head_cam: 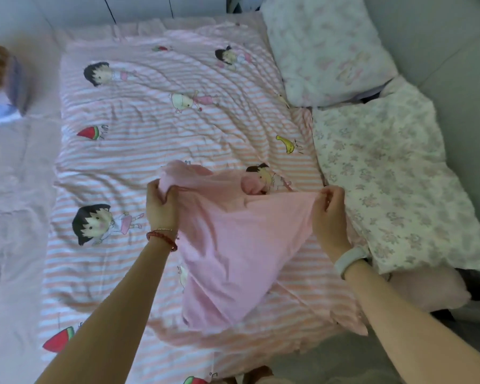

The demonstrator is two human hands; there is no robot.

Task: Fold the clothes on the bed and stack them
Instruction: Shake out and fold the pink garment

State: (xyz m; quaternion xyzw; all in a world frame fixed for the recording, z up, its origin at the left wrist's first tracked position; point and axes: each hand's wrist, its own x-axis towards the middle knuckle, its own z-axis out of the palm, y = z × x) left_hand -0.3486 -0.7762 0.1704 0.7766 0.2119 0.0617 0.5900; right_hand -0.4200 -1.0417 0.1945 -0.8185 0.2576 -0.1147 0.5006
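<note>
Both forearms reach over the striped cartoon bedsheet (150, 128), where the left hand (160, 207) and right hand (329, 214) each pinch a top corner of the pink garment (233, 245), lifted and hanging toward the near edge.

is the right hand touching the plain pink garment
Touching. The head view shows the right hand pinching the upper edge of the plain pink cloth garment between fingers and thumb, pulling it taut.
</note>
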